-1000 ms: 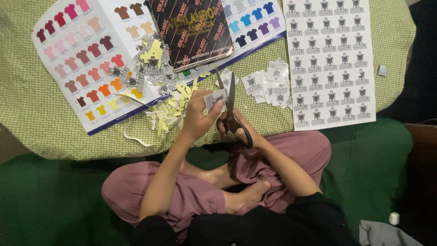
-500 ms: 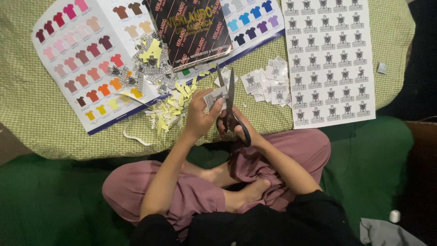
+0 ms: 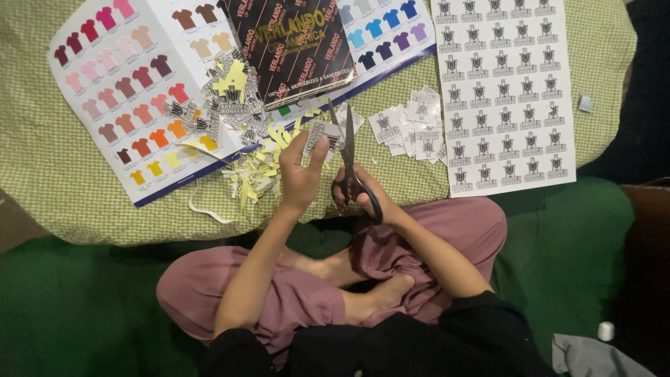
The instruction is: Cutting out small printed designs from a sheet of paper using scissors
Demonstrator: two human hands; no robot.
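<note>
sitting cross-legged on a green floor [image 3: 77, 314] at a green checked cushion [image 3: 63, 188] with a colour chart of shirts [image 3: 125, 84], a printed sticker sheet [image 3: 506, 91] and yellow scraps [image 3: 258, 167]. my left hand [image 3: 301, 174] pinches a small sticker piece [image 3: 322, 134]; my right hand [image 3: 359, 192] grips black scissors [image 3: 351, 164], blades against it. since a second ago, hands and piece barely moved.

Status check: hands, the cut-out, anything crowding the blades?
Left hand pinching small printed sticker piece. Right hand in scissors, blades at the piece's edge. Yellow scraps heaped beside left hand, clear of the blades.
</note>
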